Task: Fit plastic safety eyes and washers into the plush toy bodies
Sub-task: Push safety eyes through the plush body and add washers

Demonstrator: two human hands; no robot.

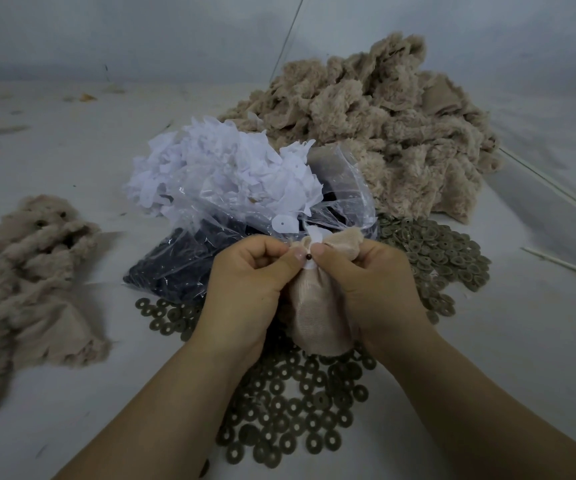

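You have the beige, inside-out plush toy body of woven-backed fabric point(316, 317) held up between both hands, right over the scatter of olive-grey ring-shaped washers point(290, 407) on the pale worktop point(487, 375). Its long axis runs away from you, bottom end toward your wrists, gathered top end toward the clear plastic bag of dark eyes point(189, 258).

The point that matters is the small dark brown post of a safety eye point(309, 257) poking out of the fabric through a bit of white backing, squarely between your two thumbs. Your left hand point(245, 285) is curled tight on the fabric, thumb tip pressed just left of the post; your right hand point(373, 289) is wrapped round the body's right side, thumb tip just right of the post. Neither hand is nearer; they meet at it. The post seems to point up and toward you, so a washer would likely have to come down onto it along that line, and one hand must let go to fetch it.

The eye's head is hidden inside the fabric, and I cannot tell whether a washer already sits on the post. Your fingers are tucked out of sight. The heaps of beige fluffy plush pieces to the left point(30, 282) and at the back right point(383, 133), and the pile of white punched paper-like patches point(217, 168), lie well apart from your grip.
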